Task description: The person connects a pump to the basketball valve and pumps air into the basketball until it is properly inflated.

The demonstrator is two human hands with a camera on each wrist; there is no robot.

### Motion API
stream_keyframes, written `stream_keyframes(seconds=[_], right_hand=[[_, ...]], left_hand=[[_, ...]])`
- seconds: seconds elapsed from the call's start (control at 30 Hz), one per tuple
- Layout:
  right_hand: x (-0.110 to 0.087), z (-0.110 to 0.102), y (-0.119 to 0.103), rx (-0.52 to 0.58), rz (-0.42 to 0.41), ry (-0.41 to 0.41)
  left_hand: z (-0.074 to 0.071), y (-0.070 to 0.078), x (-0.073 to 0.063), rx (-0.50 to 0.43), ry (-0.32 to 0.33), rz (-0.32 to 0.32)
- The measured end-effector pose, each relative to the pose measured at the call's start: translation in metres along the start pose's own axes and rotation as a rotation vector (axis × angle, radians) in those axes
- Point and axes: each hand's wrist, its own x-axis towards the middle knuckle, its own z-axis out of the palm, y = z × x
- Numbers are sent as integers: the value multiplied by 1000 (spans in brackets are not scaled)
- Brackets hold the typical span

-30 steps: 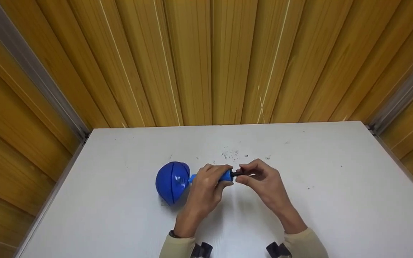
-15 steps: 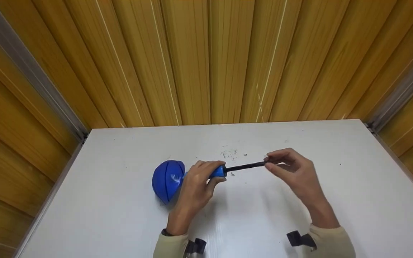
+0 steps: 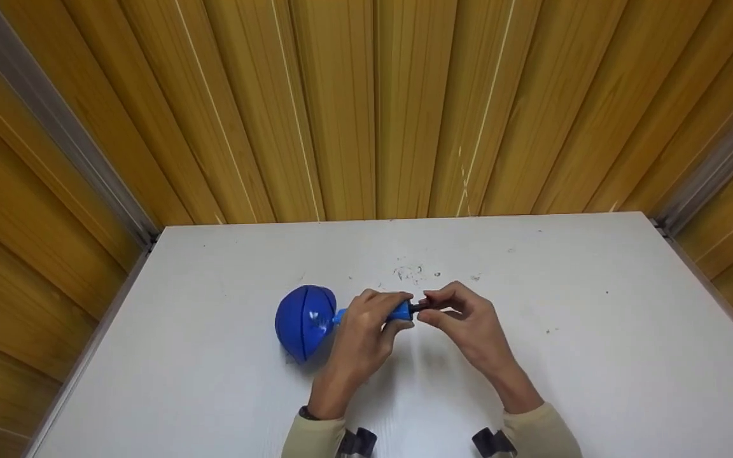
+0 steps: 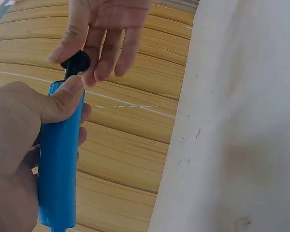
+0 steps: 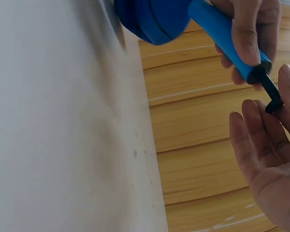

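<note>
Head view: planked wall (image 3: 341, 108) beyond pump (image 3: 400, 311)

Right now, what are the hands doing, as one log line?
left hand: grips blue pump | right hand: pinches black handle | rod: short length showing | blue rounded thing: at pump's end

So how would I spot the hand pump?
Over the white table, find the person's left hand. It grips the hand pump: a light-blue cylinder with a black rod, slimmer and paler than the dark-blue ball at its tip.
</note>
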Motion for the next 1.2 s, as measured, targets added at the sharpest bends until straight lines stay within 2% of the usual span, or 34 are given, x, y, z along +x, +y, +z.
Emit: stream_keyframes(seconds=[0.13,0.3,0.43,0.57,0.67,0.77,0.9,1.0,1.1,1.2], right_hand=[[-1,-2,-4,-21,-24,-19],[-2,-26,-15,-122,-101,0],[-4,-53,-25,-138,-78,81],[-7,-69,-27,-120,-57,118],[-7,-65,-23,-97,-53,102],[-4,-47,-16,-72,-51,75],[-3,-19,-9,-61,-26,22],[-2,-5,-7,-57,-18,2],[-1,-3,-9,-83,-64,-8],[0,-11,-13,-138,-128,-29]], left_hand=[[-1,0,0,-30,-20,-8],[-4,0,3,-38,-14,-2],[-6,-3,4,-29,10,-5],[-5,-3,5,-25,13,16],[-2,-1,5,-9,10,49],[2,2,6,13,14,69],[4,3,4,41,8,74],[3,2,3,23,5,59],[0,0,1,-16,4,38],[-3,-3,1,-32,2,32]])
